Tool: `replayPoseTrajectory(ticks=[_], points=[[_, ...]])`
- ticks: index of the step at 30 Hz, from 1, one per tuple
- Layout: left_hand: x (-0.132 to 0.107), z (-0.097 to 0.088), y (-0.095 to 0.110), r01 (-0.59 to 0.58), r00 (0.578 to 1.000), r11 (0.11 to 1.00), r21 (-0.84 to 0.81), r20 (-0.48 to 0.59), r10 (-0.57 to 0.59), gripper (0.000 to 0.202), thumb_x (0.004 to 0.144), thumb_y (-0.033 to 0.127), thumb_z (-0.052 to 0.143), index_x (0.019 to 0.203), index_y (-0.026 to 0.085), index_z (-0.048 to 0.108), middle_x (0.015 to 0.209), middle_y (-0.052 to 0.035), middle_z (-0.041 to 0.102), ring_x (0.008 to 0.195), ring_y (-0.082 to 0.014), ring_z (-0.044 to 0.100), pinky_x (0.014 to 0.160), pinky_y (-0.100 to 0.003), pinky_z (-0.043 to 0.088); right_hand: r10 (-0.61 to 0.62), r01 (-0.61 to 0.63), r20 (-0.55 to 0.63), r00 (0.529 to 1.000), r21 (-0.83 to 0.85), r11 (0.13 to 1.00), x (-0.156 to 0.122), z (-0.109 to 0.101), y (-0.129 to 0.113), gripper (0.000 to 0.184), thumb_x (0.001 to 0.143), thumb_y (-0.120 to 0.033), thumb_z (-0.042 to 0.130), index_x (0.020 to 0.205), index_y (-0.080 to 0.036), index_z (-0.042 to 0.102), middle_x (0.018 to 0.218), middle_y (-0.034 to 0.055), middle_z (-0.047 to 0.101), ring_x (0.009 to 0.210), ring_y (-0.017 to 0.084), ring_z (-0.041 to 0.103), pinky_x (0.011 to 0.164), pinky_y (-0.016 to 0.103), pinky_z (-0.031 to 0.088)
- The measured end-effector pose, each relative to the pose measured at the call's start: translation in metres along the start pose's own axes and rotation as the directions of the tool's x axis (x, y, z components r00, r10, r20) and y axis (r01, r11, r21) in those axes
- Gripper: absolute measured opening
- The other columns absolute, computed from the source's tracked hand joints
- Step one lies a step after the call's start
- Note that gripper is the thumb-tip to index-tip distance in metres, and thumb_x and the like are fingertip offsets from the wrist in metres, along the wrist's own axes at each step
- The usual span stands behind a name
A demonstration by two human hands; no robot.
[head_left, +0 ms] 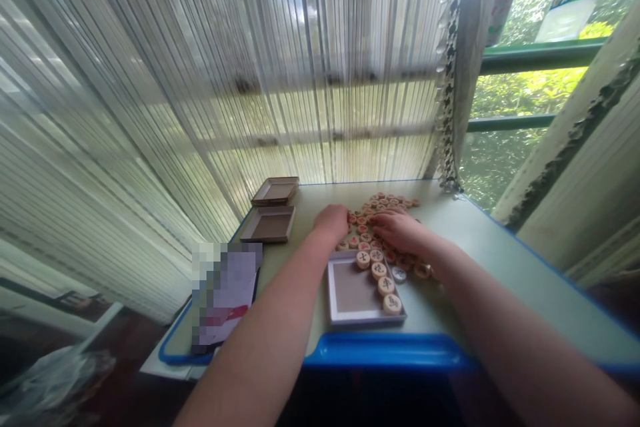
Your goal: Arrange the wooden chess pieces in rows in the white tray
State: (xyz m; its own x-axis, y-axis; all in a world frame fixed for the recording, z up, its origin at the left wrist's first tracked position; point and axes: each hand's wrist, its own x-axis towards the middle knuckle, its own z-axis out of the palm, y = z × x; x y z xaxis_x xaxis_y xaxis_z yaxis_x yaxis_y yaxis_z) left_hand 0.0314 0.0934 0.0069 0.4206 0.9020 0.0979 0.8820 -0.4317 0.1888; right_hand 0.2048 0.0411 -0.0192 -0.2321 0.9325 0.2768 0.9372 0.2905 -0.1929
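Round wooden Chinese chess pieces with red or dark characters lie in a loose heap on the table. My left hand is curled at the heap's left edge, its fingertips against pieces; what it holds, if anything, is hidden. Spread across the heap from the right, my right hand is open, with fingers stretched over several pieces. Nearer to me stands a shallow open box with a pale rim. Inside it, dark-marked pieces form a column along the right wall, and another piece sits at the far wall.
Two more shallow boxes, a nearer one and a farther one, stand at the table's left edge. A blurred flat item lies at the left. The pale table has a blue rim. Sheer curtains hang behind it.
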Motion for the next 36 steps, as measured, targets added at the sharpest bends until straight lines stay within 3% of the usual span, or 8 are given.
replayPoseTrajectory(ticks=[6, 10, 13, 18, 22, 25, 30, 36], points=[[0.003, 0.003, -0.001, -0.031, 0.995, 0.984, -0.175, -0.096, 0.014, 0.03, 0.069, 0.008, 0.055, 0.093, 0.018, 0.07, 0.096, -0.0091, 0.069, 0.093, -0.0216, 0.061, 0.084, -0.03, 0.046, 0.098, -0.096, -0.04, 0.994, 0.039, 0.995, 0.003, 0.004, 0.006, 0.037, 0.08, -0.024, 0.047, 0.114, -0.02, 0.06, 0.118, 0.0076, 0.06, 0.111, 0.023, 0.051, 0.097, 0.034, 0.038], [0.01, 0.002, -0.009, 0.014, 0.969, 0.874, -0.486, -0.208, -0.131, 0.03, 0.072, 0.006, 0.05, 0.093, 0.017, 0.069, 0.091, -0.0044, 0.07, 0.084, -0.0145, 0.063, 0.079, -0.024, 0.049, 0.074, -0.071, -0.039, 0.997, 0.068, 0.995, 0.002, 0.004, 0.007, 0.033, 0.079, -0.02, 0.047, 0.106, -0.022, 0.065, 0.115, 0.0061, 0.061, 0.108, 0.021, 0.053, 0.096, 0.032, 0.039], [0.013, 0.0, -0.014, 0.026, 0.94, 0.815, -0.579, -0.262, -0.217, 0.027, 0.072, 0.008, 0.051, 0.092, 0.016, 0.068, 0.09, -0.0032, 0.07, 0.082, -0.0129, 0.063, 0.078, -0.023, 0.049, 0.067, -0.064, -0.028, 0.997, 0.078, 0.995, 0.001, 0.003, 0.003, 0.031, 0.078, -0.02, 0.047, 0.102, -0.021, 0.067, 0.112, 0.0058, 0.063, 0.104, 0.02, 0.055, 0.095, 0.031, 0.04], [0.013, 0.001, -0.021, 0.104, 0.955, 0.88, -0.463, -0.202, -0.219, 0.022, 0.069, 0.013, 0.056, 0.084, 0.018, 0.07, 0.088, -0.0044, 0.07, 0.083, -0.0167, 0.063, 0.075, -0.025, 0.048, 0.11, -0.108, -0.069, 0.992, 0.029, 0.994, 0.001, 0.007, 0.007, 0.034, 0.08, -0.025, 0.046, 0.108, -0.022, 0.064, 0.119, 0.0058, 0.059, 0.109, 0.022, 0.052, 0.097, 0.033, 0.038], [0.013, 0.005, -0.027, 0.206, 0.966, 0.912, -0.356, -0.076, -0.248, 0.026, 0.067, 0.013, 0.057, 0.088, 0.019, 0.069, 0.088, -0.006, 0.07, 0.078, -0.0185, 0.064, 0.069, -0.026, 0.049, 0.167, -0.171, -0.086, 0.982, -0.04, 0.984, 0.003, 0.013, 0.016, 0.044, 0.085, -0.038, 0.04, 0.123, -0.021, 0.054, 0.134, 0.0063, 0.047, 0.124, 0.027, 0.038, 0.104, 0.041, 0.028], [0.012, 0.005, -0.028, 0.217, 0.975, 0.931, -0.293, 0.018, -0.221, 0.03, 0.066, 0.011, 0.056, 0.092, 0.018, 0.068, 0.092, -0.0072, 0.07, 0.079, -0.0186, 0.065, 0.07, -0.025, 0.049, 0.171, -0.172, -0.038, 0.985, -0.013, 0.985, 0.004, 0.013, 0.018, 0.044, 0.087, -0.04, 0.036, 0.12, -0.02, 0.057, 0.131, 0.0074, 0.05, 0.122, 0.025, 0.041, 0.104, 0.039, 0.029], [0.011, 0.006, -0.022, 0.09, 0.993, 0.985, -0.146, -0.065, -0.1, 0.038, 0.076, 0.016, 0.047, 0.111, 0.02, 0.062, 0.116, -0.0083, 0.062, 0.105, -0.0201, 0.057, 0.089, -0.028, 0.044, 0.239, -0.24, -0.058, 0.969, 0.001, 0.971, 0.005, 0.01, 0.016, 0.036, 0.082, -0.033, 0.044, 0.112, -0.02, 0.06, 0.121, 0.0083, 0.058, 0.111, 0.023, 0.051, 0.096, 0.034, 0.038], [0.009, 0.008, -0.019, -0.058, 0.995, 0.996, -0.068, 0.075, 0.063, 0.039, 0.082, 0.022, 0.039, 0.115, 0.025, 0.059, 0.118, -0.0055, 0.061, 0.108, -0.0199, 0.056, 0.092, -0.029, 0.041, 0.276, -0.278, -0.102, 0.956, -0.007, 0.96, 0.005, 0.01, 0.021, 0.036, 0.081, -0.025, 0.043, 0.11, -0.018, 0.063, 0.12, 0.0094, 0.058, 0.11, 0.023, 0.051, 0.095, 0.033, 0.039]])
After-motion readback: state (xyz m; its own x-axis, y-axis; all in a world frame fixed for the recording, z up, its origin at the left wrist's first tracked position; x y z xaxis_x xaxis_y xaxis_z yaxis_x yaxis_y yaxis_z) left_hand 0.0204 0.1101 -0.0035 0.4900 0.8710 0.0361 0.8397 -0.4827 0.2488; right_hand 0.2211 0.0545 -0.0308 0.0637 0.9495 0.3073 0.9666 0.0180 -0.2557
